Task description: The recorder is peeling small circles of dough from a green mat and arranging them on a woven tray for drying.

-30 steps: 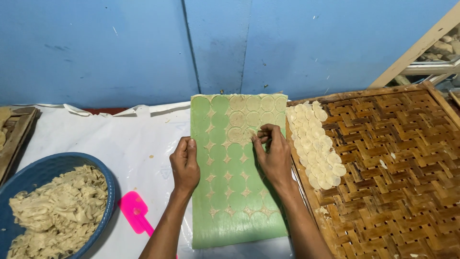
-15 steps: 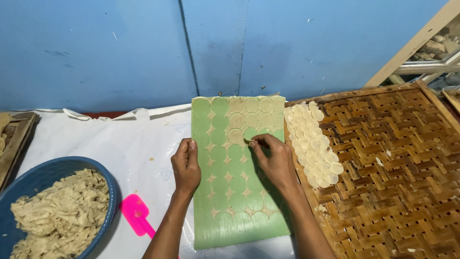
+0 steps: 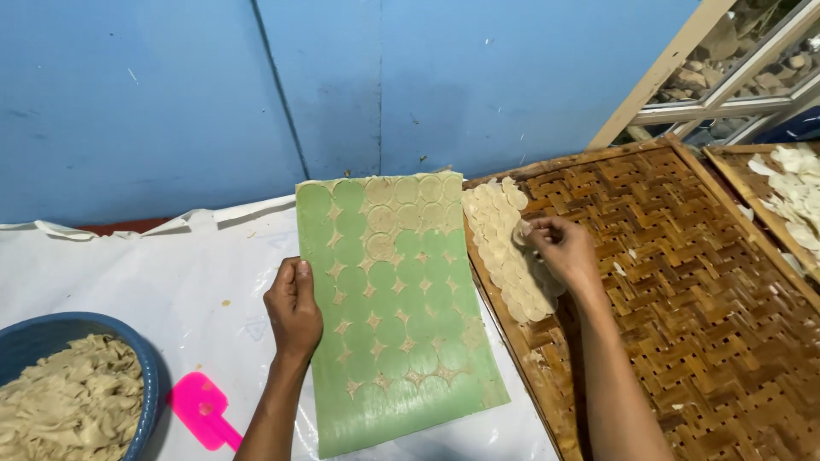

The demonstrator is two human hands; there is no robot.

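Mat (image 3: 401, 324) green, long axis away from person | left hand (image 3: 295, 309) presses it | right hand (image 3: 559, 249) pinches dough disc (image 3: 521, 232)

Lower left, a blue basin (image 3: 147, 376) heaped with pale dough (image 3: 64, 405); a pink scraper (image 3: 203, 410) lies just beside it on white sheeting (image 3: 171, 273); blue wall (image 3: 256, 85) across the top.

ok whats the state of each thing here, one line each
green mould sheet: flat on the table, most holes empty, some top ones filled
left hand: pressing on the sheet's left edge
right hand: pinching a dough disc
dough discs: overlapping on the tray
woven tray: mostly bare
blue basin: holding dough
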